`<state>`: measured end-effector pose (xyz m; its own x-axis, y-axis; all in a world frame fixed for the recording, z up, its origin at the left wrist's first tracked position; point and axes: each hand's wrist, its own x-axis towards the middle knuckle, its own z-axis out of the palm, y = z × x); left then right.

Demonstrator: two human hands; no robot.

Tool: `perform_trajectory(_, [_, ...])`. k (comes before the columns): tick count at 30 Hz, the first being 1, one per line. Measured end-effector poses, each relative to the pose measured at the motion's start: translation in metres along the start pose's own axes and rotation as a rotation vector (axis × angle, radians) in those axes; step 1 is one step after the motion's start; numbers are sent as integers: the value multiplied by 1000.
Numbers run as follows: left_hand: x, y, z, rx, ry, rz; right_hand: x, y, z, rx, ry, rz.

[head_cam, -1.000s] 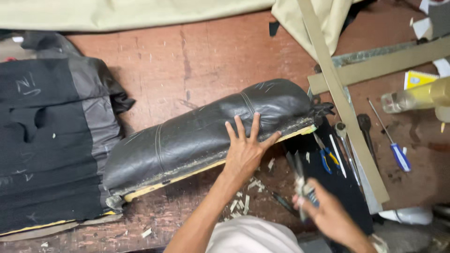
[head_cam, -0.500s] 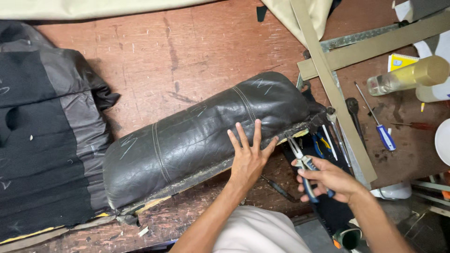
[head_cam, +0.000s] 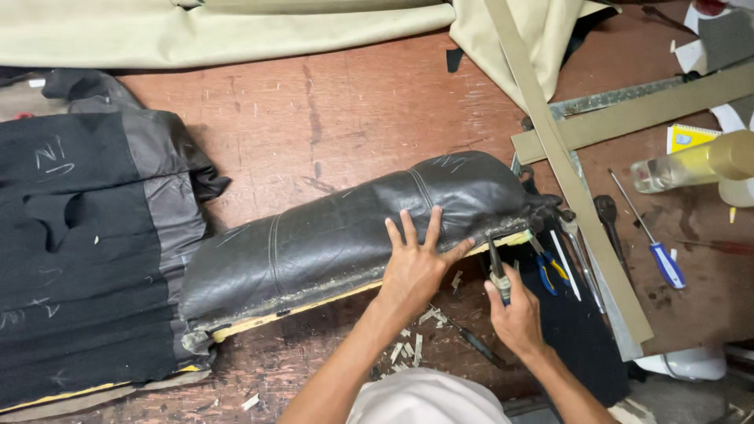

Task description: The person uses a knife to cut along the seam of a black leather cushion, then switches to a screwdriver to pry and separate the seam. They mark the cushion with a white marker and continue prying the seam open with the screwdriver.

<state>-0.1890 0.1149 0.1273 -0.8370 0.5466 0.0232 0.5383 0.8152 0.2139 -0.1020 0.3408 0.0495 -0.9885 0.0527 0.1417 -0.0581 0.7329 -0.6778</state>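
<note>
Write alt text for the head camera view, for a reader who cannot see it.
A person's left hand presses flat on a black leather cushion lying on a worn wooden table, while the right hand holds pliers upright at the cushion's lower edge. Black fabric lies at left, beige cloth along the top, and a blue-handled screwdriver at right.

Worn reddish-brown wooden bench top (head_cam: 345,118), scratched and stained. Lying directly on it: black leather cushion (head_cam: 345,228) at centre; dark fabric cover (head_cam: 78,251) at left; beige cloth (head_cam: 236,31) along far edge; 2 tan straps (head_cam: 565,165) crossing at right; blue-handled screwdriver (head_cam: 656,247); blue-yellow pliers (head_cam: 550,267); pale chips (head_cam: 408,345) near front edge.
</note>
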Motion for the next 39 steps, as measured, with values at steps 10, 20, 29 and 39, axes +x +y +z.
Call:
perform_trajectory(10, [-4, 5, 4, -25, 27, -19, 0, 5, -9, -227, 83, 90])
perform_trajectory(20, [-13, 12, 11, -29, 3, -19, -18, -11, -9, 950, -344, 544])
perform_trajectory(29, [-23, 22, 28, -13, 16, -16, -16, -50, -76, 2045, -948, 351])
perform_trajectory(39, [-27, 25, 34, -14, 76, -12, -32, -47, -101, 110, -627, 561])
